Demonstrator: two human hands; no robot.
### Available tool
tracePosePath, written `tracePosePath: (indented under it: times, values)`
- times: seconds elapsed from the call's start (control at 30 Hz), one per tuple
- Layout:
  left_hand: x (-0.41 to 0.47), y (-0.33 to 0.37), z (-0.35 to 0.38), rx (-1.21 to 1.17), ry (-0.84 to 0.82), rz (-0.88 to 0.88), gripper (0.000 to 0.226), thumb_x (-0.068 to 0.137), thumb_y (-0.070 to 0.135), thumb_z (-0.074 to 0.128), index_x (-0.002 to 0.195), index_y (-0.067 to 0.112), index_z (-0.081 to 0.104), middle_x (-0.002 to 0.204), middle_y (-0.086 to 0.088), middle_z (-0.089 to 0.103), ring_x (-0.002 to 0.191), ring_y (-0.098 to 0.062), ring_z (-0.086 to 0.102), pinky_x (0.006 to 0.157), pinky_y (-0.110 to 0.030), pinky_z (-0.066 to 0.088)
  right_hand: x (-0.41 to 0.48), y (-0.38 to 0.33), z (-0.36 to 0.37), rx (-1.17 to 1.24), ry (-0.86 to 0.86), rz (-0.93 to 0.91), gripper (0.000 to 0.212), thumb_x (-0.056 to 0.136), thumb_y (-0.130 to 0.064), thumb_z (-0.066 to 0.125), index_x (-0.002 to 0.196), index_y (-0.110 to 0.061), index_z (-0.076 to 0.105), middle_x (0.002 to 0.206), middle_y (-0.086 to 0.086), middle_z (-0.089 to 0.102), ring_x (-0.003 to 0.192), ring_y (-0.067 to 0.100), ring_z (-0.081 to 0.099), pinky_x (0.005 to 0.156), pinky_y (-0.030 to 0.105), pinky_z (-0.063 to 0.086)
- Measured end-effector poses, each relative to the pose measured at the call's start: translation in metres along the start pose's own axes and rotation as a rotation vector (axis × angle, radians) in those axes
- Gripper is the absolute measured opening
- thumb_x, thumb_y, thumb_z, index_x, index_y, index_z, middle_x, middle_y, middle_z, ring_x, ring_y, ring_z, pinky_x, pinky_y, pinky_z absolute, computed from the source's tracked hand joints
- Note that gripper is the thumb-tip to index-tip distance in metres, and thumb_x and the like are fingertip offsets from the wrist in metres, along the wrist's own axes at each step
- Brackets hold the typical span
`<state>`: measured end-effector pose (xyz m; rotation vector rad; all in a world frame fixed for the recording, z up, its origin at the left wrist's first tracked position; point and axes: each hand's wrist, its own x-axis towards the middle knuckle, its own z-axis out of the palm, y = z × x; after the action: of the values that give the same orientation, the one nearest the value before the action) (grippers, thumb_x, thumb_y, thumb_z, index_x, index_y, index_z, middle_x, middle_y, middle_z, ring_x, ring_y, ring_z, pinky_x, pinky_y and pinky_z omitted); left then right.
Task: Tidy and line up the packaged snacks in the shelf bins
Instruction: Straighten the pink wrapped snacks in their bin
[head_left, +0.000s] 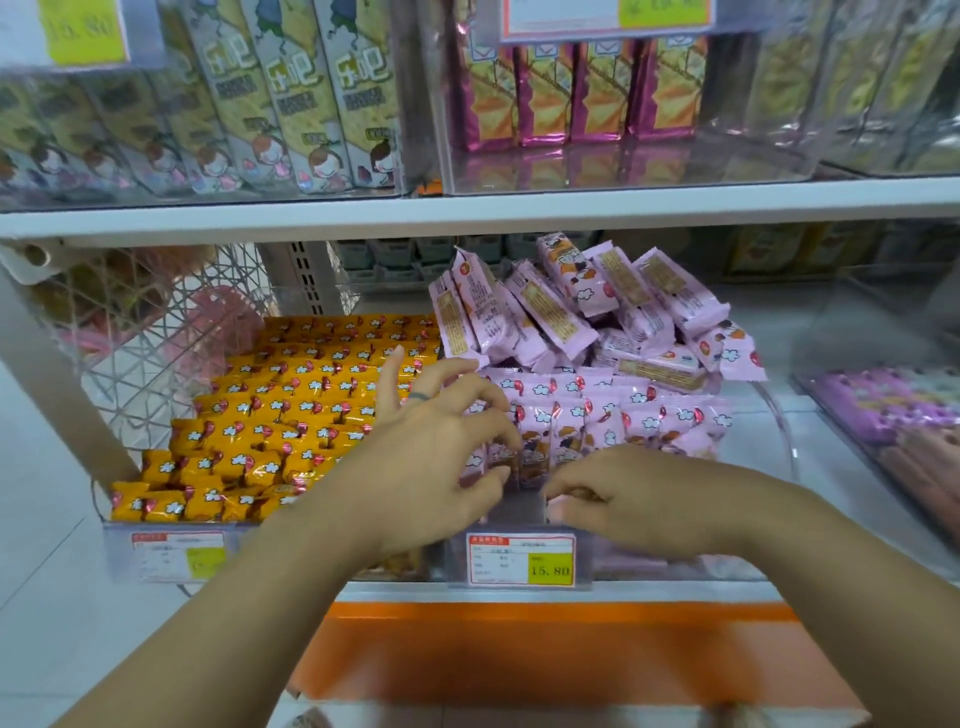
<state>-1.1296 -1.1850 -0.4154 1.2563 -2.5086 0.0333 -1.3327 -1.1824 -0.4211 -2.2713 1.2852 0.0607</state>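
Squaring the front pink snack packets (597, 421), I should press evenly: left hand (431, 467) spread, fingertips touching them; right hand (639, 499) curled, grasp indeterminate.

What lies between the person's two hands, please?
In the head view, the front row of pink snack packets stands between the left hand and the right hand.

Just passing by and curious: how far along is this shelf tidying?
Done: the orange packets lie in neat rows, and the front pink packets stand lined up. In hand: the left hand and right hand work at the nearest pink rows. Left: the jumbled pink pile behind.
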Motion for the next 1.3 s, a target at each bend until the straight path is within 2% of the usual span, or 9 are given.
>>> tracePosePath:
  times: [0.17, 0.27, 0.4, 0.47, 0.57, 0.7, 0.83, 1.03, 1.3]
  values:
    - [0.012, 0.004, 0.006, -0.018, 0.068, 0.074, 0.034, 0.082, 0.046, 0.036, 0.098, 0.037, 0.064, 0.111, 0.017, 0.055, 0.123, -0.008, 0.033, 0.108, -0.037, -0.005, -0.019, 0.016, -0.015, 0.151, 0.144, -0.069, 0.030, 0.084, -0.034, 0.068, 0.113, -0.031, 0.062, 0.077, -0.038, 0.054, 0.075, -0.015, 0.052, 0.073, 0.010, 0.041]
    - [0.019, 0.008, 0.008, -0.059, 0.102, 0.096, 0.029, 0.084, 0.041, 0.040, 0.100, 0.035, 0.064, 0.104, 0.018, 0.058, 0.108, -0.004, 0.043, 0.103, -0.027, 0.007, -0.029, 0.020, -0.023, 0.455, 0.364, -0.149, 0.017, 0.080, -0.024, 0.072, 0.096, -0.028, 0.068, 0.089, -0.023, 0.068, 0.083, -0.005, 0.063, 0.080, 0.025, 0.052]
    - [0.028, 0.019, 0.006, -0.209, 0.095, 0.061, 0.025, 0.091, 0.034, 0.052, 0.115, 0.032, 0.061, 0.111, 0.019, 0.059, 0.103, 0.003, 0.048, 0.094, -0.020, 0.030, -0.046, 0.028, -0.034, 0.747, 0.622, -0.167, 0.027, 0.069, -0.039, 0.067, 0.094, -0.028, 0.066, 0.093, -0.016, 0.072, 0.085, 0.001, 0.066, 0.070, 0.015, 0.050]
    - [0.031, 0.026, 0.004, -0.360, 0.061, 0.017, 0.026, 0.093, 0.029, 0.057, 0.118, 0.035, 0.058, 0.118, 0.021, 0.058, 0.107, 0.007, 0.050, 0.092, -0.010, 0.037, -0.051, 0.034, -0.038, 0.892, 0.648, -0.204, 0.024, 0.078, -0.031, 0.070, 0.100, -0.023, 0.064, 0.093, -0.006, 0.073, 0.082, 0.008, 0.066, 0.067, 0.017, 0.050]
    - [0.031, 0.035, 0.001, -0.705, -0.042, -0.110, 0.028, 0.091, 0.030, 0.059, 0.114, 0.045, 0.054, 0.121, 0.031, 0.054, 0.112, 0.012, 0.050, 0.096, -0.013, 0.042, -0.053, 0.043, -0.035, 1.130, 0.615, -0.254, 0.029, 0.076, -0.015, 0.075, 0.102, -0.013, 0.062, 0.091, 0.003, 0.072, 0.082, 0.018, 0.066, 0.070, 0.023, 0.054]
    - [0.032, 0.037, -0.001, -0.914, -0.012, -0.201, 0.038, 0.077, 0.046, 0.058, 0.114, 0.045, 0.054, 0.121, 0.030, 0.053, 0.104, 0.007, 0.059, 0.093, -0.021, 0.046, -0.061, 0.047, -0.029, 1.300, 0.506, -0.328, 0.038, 0.066, -0.023, 0.075, 0.103, -0.022, 0.067, 0.102, 0.008, 0.070, 0.094, 0.023, 0.068, 0.078, 0.026, 0.054]
    - [0.033, 0.038, -0.008, -1.031, 0.058, -0.262, 0.033, 0.072, 0.033, 0.064, 0.105, 0.034, 0.060, 0.106, 0.018, 0.067, 0.081, -0.003, 0.069, 0.068, -0.019, 0.052, -0.066, 0.048, -0.029, 1.274, 0.500, -0.259, 0.045, 0.070, -0.002, 0.076, 0.108, -0.018, 0.060, 0.104, 0.005, 0.069, 0.095, 0.025, 0.068, 0.080, 0.026, 0.054]
    - [0.035, 0.039, -0.009, -1.053, 0.090, -0.224, 0.032, 0.076, 0.013, 0.072, 0.098, 0.036, 0.068, 0.112, -0.008, 0.063, 0.096, -0.010, 0.062, 0.086, -0.032, 0.054, -0.063, 0.038, -0.025, 0.840, 0.600, -0.103, 0.035, 0.055, -0.047, 0.083, 0.074, -0.025, 0.062, 0.088, -0.003, 0.069, 0.082, 0.014, 0.067, 0.073, 0.022, 0.053]
    - [0.046, 0.059, -0.005, -1.106, 0.034, -0.136, 0.049, 0.075, 0.018, 0.076, 0.115, 0.040, 0.060, 0.124, 0.010, 0.055, 0.101, -0.007, 0.061, 0.086, -0.020, 0.051, -0.067, 0.029, -0.025, 0.614, 0.692, -0.055, 0.040, 0.073, -0.031, 0.074, 0.110, -0.035, 0.061, 0.090, -0.009, 0.066, 0.077, 0.016, 0.057, 0.077, 0.030, 0.050]
